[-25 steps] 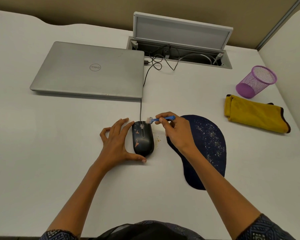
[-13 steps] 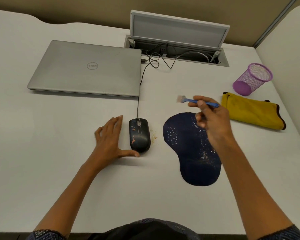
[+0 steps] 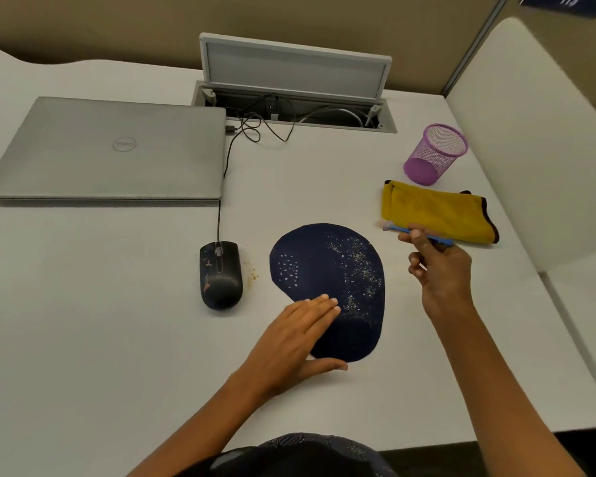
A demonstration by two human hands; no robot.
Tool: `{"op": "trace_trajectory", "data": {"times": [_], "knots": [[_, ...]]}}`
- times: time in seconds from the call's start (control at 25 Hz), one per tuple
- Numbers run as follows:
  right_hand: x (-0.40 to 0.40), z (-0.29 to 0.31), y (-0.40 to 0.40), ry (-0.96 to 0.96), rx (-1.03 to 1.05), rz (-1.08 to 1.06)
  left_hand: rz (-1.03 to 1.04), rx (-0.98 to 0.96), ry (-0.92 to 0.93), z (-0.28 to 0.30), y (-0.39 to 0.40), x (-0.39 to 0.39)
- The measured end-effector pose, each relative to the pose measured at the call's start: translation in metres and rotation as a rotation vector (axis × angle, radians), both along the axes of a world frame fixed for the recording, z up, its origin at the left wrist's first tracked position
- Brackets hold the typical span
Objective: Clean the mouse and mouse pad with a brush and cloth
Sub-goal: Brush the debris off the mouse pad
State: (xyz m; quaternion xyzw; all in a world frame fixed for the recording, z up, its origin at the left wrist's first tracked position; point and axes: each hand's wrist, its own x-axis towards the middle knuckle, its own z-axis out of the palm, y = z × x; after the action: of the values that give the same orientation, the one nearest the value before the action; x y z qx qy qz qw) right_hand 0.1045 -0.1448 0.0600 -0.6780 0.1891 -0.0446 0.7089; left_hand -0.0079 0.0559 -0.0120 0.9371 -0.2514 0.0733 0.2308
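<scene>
Head view. Left hand (image 3: 298, 333) flat with straight fingers, holding nothing, fingertips pressed on the lower left part of the mouse pad (image 3: 327, 270), thumb stretched along the near edge of the pad on the tabletop (image 3: 100, 321). Right hand (image 3: 439, 270) raised just right of the pad, pinching a small blue brush (image 3: 398, 229) between thumb and forefinger, other fingers curled under. Brush lying almost level, pale bristle end pointing left, handle partly hidden behind the fingers, seen in front of the lower edge of the yellow cloth (image 3: 434, 210).

Mouse pad dark blue, rounded shape, lying flat in the middle of the tabletop, with many light crumbs scattered over its right half and a small group of pale spots on its left side. Black mouse (image 3: 221, 275) left of the pad, apart from both hands, with small orange marks on top; cable (image 3: 222, 187) running up to the right side of the closed silver laptop (image 3: 111, 149). Few brown crumbs (image 3: 253, 273) on the tabletop between mouse and pad.

Yellow cloth folded, with dark edge, lying right of the pad. Purple mesh cup (image 3: 434, 154) standing just behind the cloth. Open cable box (image 3: 295, 80) with raised lid at the back of the tabletop, wires inside.
</scene>
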Motion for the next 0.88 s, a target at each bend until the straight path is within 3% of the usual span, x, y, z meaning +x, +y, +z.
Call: {"op": "trace_trajectory", "data": {"times": [0.24,0.6,0.88], "knots": [[0.021,-0.017,0.013,-0.065,-0.18,-0.004,0.042,0.063,0.02,-0.013,-0.003,0.004],[0.038,-0.04,0.045,-0.01,-0.387,0.367,0.073,0.077,0.005,-0.016,-0.002,0.005],[0.049,-0.042,0.023,-0.082,-0.496,0.191,0.074,0.047,0.038,-0.017,-0.003,0.005]]}}
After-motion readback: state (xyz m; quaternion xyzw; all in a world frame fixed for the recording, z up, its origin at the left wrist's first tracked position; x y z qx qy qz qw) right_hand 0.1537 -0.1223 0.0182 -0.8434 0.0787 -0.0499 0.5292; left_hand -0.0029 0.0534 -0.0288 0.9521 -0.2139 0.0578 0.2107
